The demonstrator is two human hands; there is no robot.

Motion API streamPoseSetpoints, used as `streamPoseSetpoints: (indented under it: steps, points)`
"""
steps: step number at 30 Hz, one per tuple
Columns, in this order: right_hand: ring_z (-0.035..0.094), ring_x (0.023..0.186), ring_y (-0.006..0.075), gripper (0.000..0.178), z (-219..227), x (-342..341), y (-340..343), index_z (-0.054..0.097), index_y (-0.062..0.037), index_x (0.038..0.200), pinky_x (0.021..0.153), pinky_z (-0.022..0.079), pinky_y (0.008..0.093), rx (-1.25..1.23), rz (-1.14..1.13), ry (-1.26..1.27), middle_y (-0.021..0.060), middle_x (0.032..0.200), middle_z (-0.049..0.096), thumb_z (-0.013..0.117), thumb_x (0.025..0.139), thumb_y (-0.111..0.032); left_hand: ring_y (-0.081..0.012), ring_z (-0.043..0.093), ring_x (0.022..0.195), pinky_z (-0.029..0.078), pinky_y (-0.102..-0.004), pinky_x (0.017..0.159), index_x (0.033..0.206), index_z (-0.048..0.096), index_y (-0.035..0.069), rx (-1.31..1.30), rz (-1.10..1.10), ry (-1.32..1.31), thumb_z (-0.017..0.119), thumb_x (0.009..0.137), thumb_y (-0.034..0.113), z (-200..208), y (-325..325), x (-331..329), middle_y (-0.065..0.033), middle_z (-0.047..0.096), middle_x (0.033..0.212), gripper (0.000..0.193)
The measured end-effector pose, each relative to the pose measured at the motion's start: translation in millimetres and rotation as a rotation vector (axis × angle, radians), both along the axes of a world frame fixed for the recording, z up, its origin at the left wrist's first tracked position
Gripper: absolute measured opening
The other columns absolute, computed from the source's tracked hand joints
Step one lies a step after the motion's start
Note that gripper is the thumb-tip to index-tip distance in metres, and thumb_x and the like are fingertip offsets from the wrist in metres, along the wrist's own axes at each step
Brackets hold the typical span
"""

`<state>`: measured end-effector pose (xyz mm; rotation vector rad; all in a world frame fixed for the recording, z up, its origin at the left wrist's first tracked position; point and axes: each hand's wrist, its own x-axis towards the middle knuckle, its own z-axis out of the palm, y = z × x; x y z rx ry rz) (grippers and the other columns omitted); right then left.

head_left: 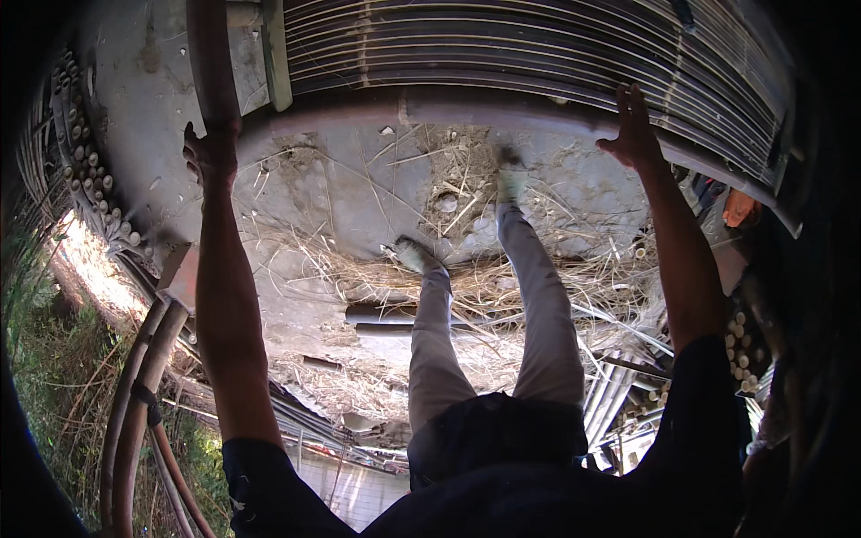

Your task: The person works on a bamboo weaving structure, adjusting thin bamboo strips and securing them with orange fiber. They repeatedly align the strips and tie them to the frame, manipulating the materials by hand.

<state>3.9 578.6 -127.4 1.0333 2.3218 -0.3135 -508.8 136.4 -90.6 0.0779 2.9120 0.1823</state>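
Note:
My left hand is at the left corner of a large bamboo frame, right by the near end of a thick dark pole. Its visible fingers are apart and slightly bent to the left of the pole; the rest of its contact is hidden. Reaching forward on the right, my right hand is open, with fingers stretched up over the front rail and the thumb out to the left. Behind that rail lies a panel of dark, closely spaced bamboo slats.
Bamboo shavings litter the concrete floor around my feet. Dark pole pieces lie behind my feet. Bundled poles are stacked at the left, and more cut poles at the right. A curved bamboo frame stands at lower left.

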Motion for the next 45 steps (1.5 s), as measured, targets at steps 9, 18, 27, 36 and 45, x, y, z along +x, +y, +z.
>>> streamPoseSetpoints:
  steps: [9, 18, 27, 36, 45]
  points:
    - [0.006, 0.148, 0.0368, 0.124, 9.1, -3.5, -2.1, 0.003, -0.0131, 0.155, 0.117, 0.026, 0.0438, -0.048, 0.019, 0.001, 0.0199, 0.160, -0.003, 0.086, 0.065, -0.028, -0.0388, 0.033, 0.134, 0.030, -0.0559, 0.108, 0.149, 0.027, 0.022, -0.062, 0.067, -0.025, 0.073, 0.070, 0.059, 7.2, 11.2, 3.9, -0.0159, 0.032, 0.148, 0.099]
    - [0.008, 0.148, 0.0356, 0.120, 20.3, -3.3, -7.0, 0.004, -0.0160, 0.155, 0.117, 0.027, 0.0428, -0.056, 0.017, 0.049, 0.0188, 0.160, 0.000, 0.083, 0.065, -0.016, -0.0386, 0.036, 0.132, 0.031, -0.0540, 0.107, 0.147, 0.033, 0.022, -0.102, 0.023, 0.020, 0.071, 0.073, 0.056, 6.4, 8.0, 9.7, -0.0169, 0.036, 0.144, 0.090]
    - [0.013, 0.147, 0.0357, 0.109, 7.8, 2.6, -11.8, 0.012, -0.0200, 0.155, 0.114, 0.033, 0.0435, 0.039, 0.034, 0.277, 0.0148, 0.161, 0.007, 0.080, 0.069, -0.011, -0.0414, 0.044, 0.124, 0.035, -0.0519, 0.104, 0.143, 0.037, 0.013, 0.051, -0.176, 0.146, 0.075, 0.074, 0.052, -7.0, -11.3, 1.1, -0.0220, 0.045, 0.134, 0.088]
    - [0.014, 0.147, 0.0364, 0.109, 7.7, 1.0, -9.8, 0.012, -0.0156, 0.155, 0.116, 0.027, 0.0447, 0.014, 0.033, 0.221, 0.0170, 0.160, 0.006, 0.080, 0.070, -0.014, -0.0388, 0.038, 0.131, 0.033, -0.0516, 0.107, 0.144, 0.036, 0.020, -0.004, -0.109, 0.126, 0.069, 0.077, 0.050, -6.3, -2.1, 5.4, -0.0165, 0.040, 0.142, 0.081]
    - [0.010, 0.148, 0.0361, 0.116, 24.4, -11.8, -7.0, 0.011, -0.0131, 0.155, 0.116, 0.029, 0.0401, -0.053, 0.028, 0.041, 0.0209, 0.160, 0.001, 0.082, 0.064, -0.014, -0.0383, 0.039, 0.131, 0.032, -0.0533, 0.107, 0.144, 0.038, 0.023, -0.052, 0.014, 0.060, 0.068, 0.075, 0.055, 12.1, 15.3, 15.8, -0.0157, 0.040, 0.142, 0.083]
